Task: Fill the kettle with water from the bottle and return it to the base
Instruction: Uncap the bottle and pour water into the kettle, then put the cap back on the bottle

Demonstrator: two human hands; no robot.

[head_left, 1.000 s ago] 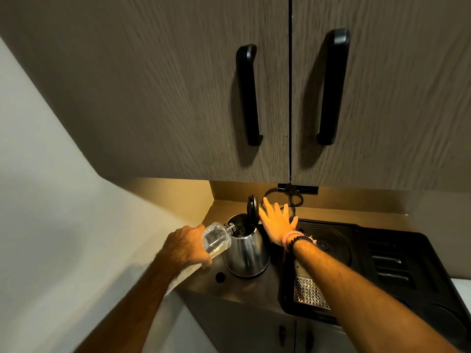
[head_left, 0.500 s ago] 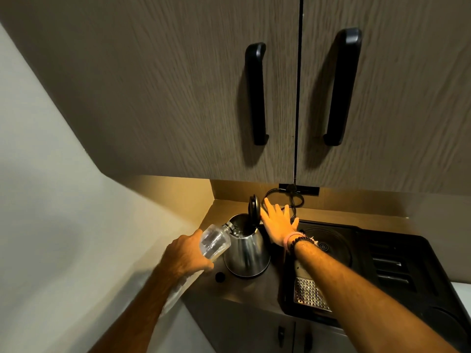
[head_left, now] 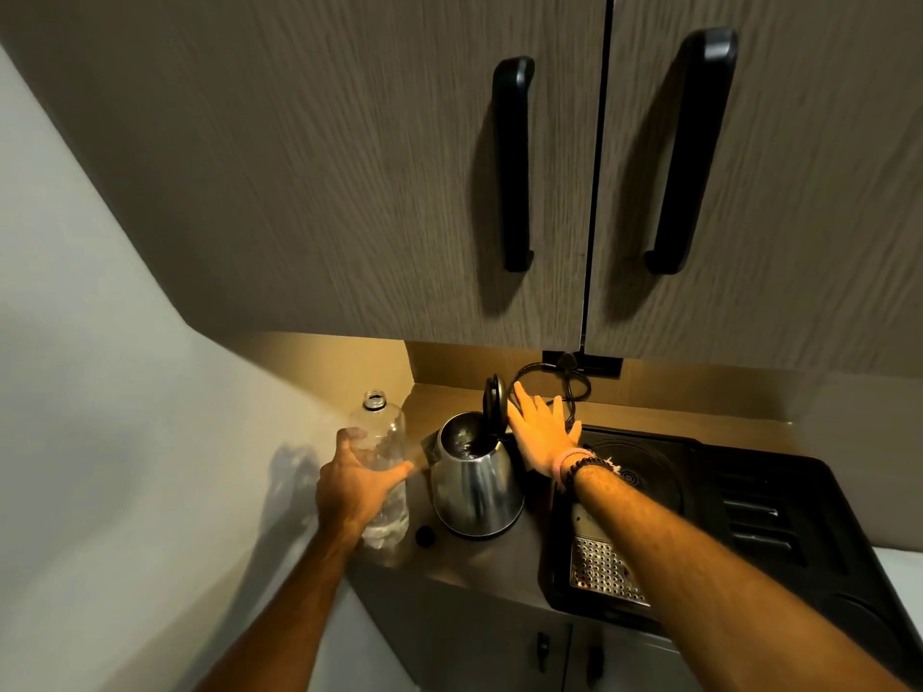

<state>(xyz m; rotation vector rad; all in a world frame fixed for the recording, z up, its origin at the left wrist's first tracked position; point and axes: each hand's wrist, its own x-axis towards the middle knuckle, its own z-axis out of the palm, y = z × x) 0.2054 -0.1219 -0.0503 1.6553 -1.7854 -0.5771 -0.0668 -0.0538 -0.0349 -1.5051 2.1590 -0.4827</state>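
Note:
A steel kettle point(head_left: 477, 484) stands on the counter with its black lid point(head_left: 494, 403) tipped up open; some water glints inside. My left hand point(head_left: 354, 479) grips a clear plastic bottle point(head_left: 383, 444), held upright just left of the kettle, uncapped, with a little water at its bottom. My right hand point(head_left: 542, 429) rests flat with fingers spread against the back of the open lid, behind the kettle. The kettle's base is not visible under it.
A small black bottle cap point(head_left: 424, 535) lies on the counter point(head_left: 492, 561) in front of the kettle. A black induction hob point(head_left: 709, 506) sits to the right. A black cord point(head_left: 564, 387) loops behind. Upper cabinet doors point(head_left: 349, 167) hang overhead; a wall closes the left.
The bottle was tilted with its mouth over the kettle; my left hand has swung it upright and away to the left. My right hand stays on the lid.

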